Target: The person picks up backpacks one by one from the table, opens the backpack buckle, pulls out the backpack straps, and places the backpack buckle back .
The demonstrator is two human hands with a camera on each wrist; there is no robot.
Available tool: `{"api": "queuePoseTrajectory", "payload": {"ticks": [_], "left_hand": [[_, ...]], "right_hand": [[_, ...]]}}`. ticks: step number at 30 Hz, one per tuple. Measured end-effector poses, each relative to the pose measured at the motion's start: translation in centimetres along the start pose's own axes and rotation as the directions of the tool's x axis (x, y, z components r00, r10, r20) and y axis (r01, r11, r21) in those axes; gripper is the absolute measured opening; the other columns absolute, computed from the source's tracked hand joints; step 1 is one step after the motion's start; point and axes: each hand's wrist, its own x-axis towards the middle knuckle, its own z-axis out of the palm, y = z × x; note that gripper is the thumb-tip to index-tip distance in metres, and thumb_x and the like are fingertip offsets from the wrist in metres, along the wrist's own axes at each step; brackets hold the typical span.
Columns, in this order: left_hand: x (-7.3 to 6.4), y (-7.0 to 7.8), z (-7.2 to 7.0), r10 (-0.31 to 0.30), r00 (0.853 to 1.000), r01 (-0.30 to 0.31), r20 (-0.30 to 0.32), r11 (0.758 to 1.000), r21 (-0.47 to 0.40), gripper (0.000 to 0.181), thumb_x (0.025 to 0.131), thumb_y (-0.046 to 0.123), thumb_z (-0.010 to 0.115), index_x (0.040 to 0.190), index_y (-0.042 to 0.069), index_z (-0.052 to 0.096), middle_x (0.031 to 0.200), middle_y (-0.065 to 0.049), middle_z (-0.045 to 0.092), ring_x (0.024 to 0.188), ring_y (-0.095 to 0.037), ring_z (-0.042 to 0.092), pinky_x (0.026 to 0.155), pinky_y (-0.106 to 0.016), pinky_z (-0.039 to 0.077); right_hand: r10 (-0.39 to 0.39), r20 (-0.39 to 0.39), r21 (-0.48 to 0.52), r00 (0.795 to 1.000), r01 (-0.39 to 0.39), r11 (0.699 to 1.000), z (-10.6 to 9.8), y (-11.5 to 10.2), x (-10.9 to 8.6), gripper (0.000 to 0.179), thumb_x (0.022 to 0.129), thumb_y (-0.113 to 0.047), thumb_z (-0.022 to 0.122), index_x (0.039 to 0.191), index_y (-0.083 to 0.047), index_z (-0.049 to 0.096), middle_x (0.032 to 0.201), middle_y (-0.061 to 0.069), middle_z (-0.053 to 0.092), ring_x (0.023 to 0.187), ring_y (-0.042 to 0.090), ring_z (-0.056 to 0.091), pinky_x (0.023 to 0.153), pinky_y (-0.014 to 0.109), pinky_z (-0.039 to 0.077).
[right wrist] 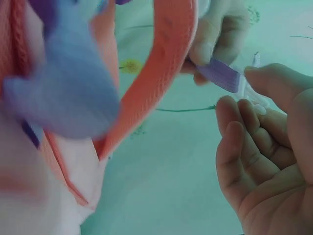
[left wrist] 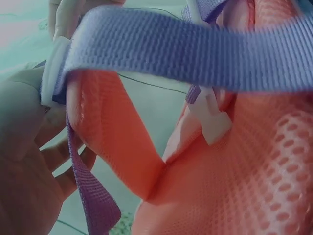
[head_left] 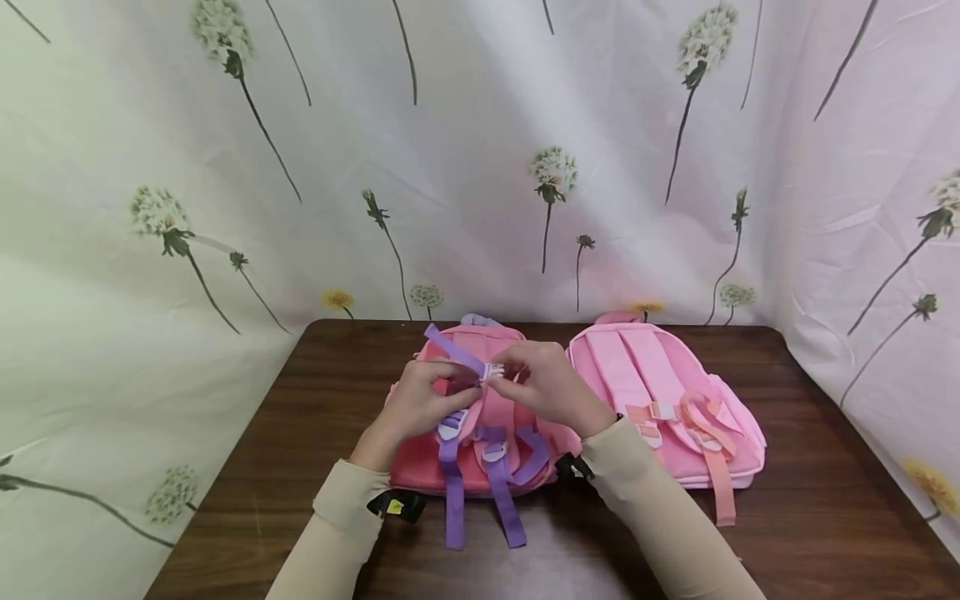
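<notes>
A coral-pink backpack [head_left: 420, 458] with purple webbing straps lies on the table, its shoulder straps facing up. Above it, my left hand [head_left: 412, 400] pinches a purple strap [head_left: 456, 348] close to its white buckle [head_left: 492, 371]. My right hand [head_left: 547, 383] meets it from the other side, thumb and fingertips at the pronged buckle. The right wrist view has this strap [right wrist: 220, 76] running from the left hand [right wrist: 222, 36] to the right hand's fingertips. In the left wrist view, another white buckle [left wrist: 215, 122] hangs against the coral mesh.
A lighter pink backpack [head_left: 622, 367] with orange straps lies at the right on the brown table [head_left: 300, 450]. Purple strap ends [head_left: 454, 508] hang over the near side of the coral bag. A curtain [head_left: 480, 167] printed with dandelions stands behind the table.
</notes>
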Motion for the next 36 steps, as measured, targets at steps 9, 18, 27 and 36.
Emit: {"api": "queuePoseTrajectory", "payload": {"ticks": [9, 18, 27, 36], "left_hand": [[0.0, 0.2, 0.2, -0.023, 0.999, 0.024, 0.03, 0.999, -0.027, 0.02, 0.087, 0.015, 0.087, 0.106, 0.013, 0.08, 0.093, 0.003, 0.077, 0.086, -0.017, 0.069, 0.081, -0.043, 0.059], [0.6, 1.1, 0.3, -0.089, 0.996, 0.088, -0.018, 0.995, -0.047, 0.016, 0.087, 0.02, 0.089, 0.099, 0.012, 0.082, 0.086, 0.006, 0.077, 0.078, -0.015, 0.062, 0.072, -0.031, 0.054], [0.5, 0.9, 0.4, -0.088, 0.996, 0.088, -0.007, 0.994, -0.058, 0.018, 0.089, 0.019, 0.087, 0.104, 0.012, 0.083, 0.09, 0.005, 0.078, 0.081, -0.021, 0.063, 0.078, -0.039, 0.057], [0.6, 0.5, 0.6, -0.023, 0.999, 0.021, -0.036, 0.998, -0.059, 0.016, 0.086, 0.012, 0.088, 0.1, 0.007, 0.083, 0.089, 0.001, 0.08, 0.085, -0.014, 0.072, 0.078, -0.043, 0.061]], "right_hand": [[0.006, 0.017, 0.008, 1.0, -0.006, 1.0, -0.3, -0.2, 0.0, 0.013, 0.091, -0.01, 0.082, 0.103, -0.005, 0.078, 0.089, 0.001, 0.074, 0.076, 0.012, 0.067, 0.07, 0.029, 0.06], [-0.03, 0.013, 0.03, 0.999, 0.029, 0.999, -0.2, -0.3, 0.2, 0.014, 0.089, -0.009, 0.083, 0.102, -0.006, 0.077, 0.087, 0.001, 0.073, 0.075, 0.013, 0.067, 0.068, 0.031, 0.061], [-0.028, 0.019, 0.034, 0.999, 0.028, 0.999, -0.1, -0.4, 0.0, 0.013, 0.089, -0.007, 0.081, 0.101, -0.006, 0.077, 0.086, 0.001, 0.073, 0.075, 0.011, 0.068, 0.066, 0.031, 0.061], [-0.047, 0.006, 0.022, 0.999, 0.047, 0.999, -0.3, -0.1, 0.1, 0.011, 0.09, -0.007, 0.081, 0.101, -0.007, 0.077, 0.086, -0.001, 0.073, 0.074, 0.008, 0.066, 0.065, 0.027, 0.06]]}}
